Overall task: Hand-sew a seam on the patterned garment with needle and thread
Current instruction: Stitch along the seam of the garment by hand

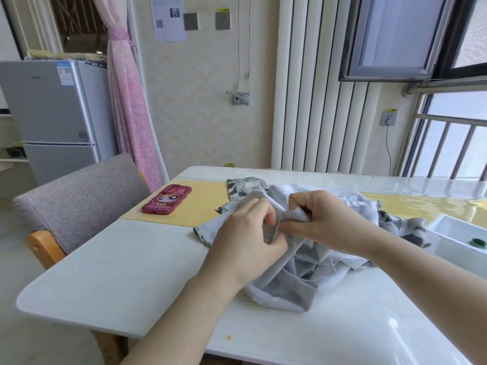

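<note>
- The garment (290,280) lies bunched on the table (118,272).
- Its raised fold is pinched by the left hand (245,233) and right hand (326,219); needle indiscernible.
- The person should keep that fold taut, stitches small and even.

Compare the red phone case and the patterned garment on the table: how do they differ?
The phone case is red and cartoon-printed; the garment is grey. The phone case lies flat and untouched on the yellow mat; the garment is crumpled, gripped by the left hand and right hand. Both rest on the white table.
</note>
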A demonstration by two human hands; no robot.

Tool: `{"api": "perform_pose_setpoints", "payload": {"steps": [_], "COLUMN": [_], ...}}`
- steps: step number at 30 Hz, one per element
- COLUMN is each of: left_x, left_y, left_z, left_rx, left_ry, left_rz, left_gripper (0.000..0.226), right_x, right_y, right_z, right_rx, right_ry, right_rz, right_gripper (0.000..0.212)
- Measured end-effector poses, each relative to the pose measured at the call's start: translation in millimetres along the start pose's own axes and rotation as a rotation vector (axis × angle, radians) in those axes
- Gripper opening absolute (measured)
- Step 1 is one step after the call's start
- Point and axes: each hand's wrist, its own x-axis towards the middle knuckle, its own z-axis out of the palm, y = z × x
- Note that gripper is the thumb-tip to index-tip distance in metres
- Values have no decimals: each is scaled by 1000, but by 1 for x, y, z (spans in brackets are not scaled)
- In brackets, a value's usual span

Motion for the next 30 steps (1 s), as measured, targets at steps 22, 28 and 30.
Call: {"api": "perform_pose_setpoints", "payload": {"steps": [22, 28, 30], "left_x": [-1, -1, 1], "left_y": [-2, 9, 10], "left_z": [-19, -19, -16], "left_rx": [-187, -131, -121], "left_ry": [-11, -30, -62], "left_rz": [-188, -219, -230], "left_gripper": [16, 16, 25], "right_x": [-8, -6, -5], "right_y": [8, 12, 14], "right_z": [-17, -12, -10], "right_rx": [-7, -106, -142], "right_ry": [86, 134, 156], "right_rz": [-46, -152, -196], "right_gripper": [31, 28, 29]}}
